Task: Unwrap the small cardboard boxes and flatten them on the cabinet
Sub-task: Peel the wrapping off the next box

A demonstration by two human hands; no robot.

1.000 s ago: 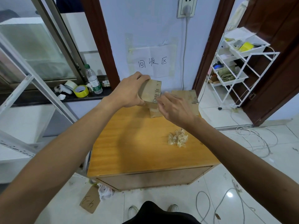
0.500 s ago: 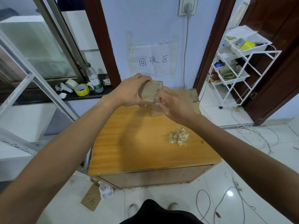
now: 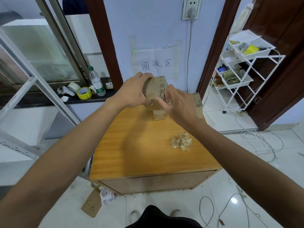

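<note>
My left hand [image 3: 131, 92] grips a small taped cardboard box [image 3: 155, 87] from its left side, holding it in the air above the far part of the wooden cabinet [image 3: 139, 145]. My right hand [image 3: 178, 102] is at the box's right front face, its thumb and fingers pinching at the tape seam there. Under the held box another small taped box [image 3: 158, 115] stands on the cabinet. A flattened piece of cardboard [image 3: 197, 101] lies at the cabinet's far right corner, partly hidden by my right hand.
A crumpled wad of peeled tape [image 3: 181, 141] lies on the cabinet's right side. A windowsill at the left holds a water bottle [image 3: 96, 81] and tape rolls [image 3: 83, 92]. A white wire rack [image 3: 238, 71] stands at the right; cables [image 3: 263, 140] trail on the floor.
My right hand has shifted a little along the box's front face, its fingers working at the tape. My left hand keeps the same hold on the box.
</note>
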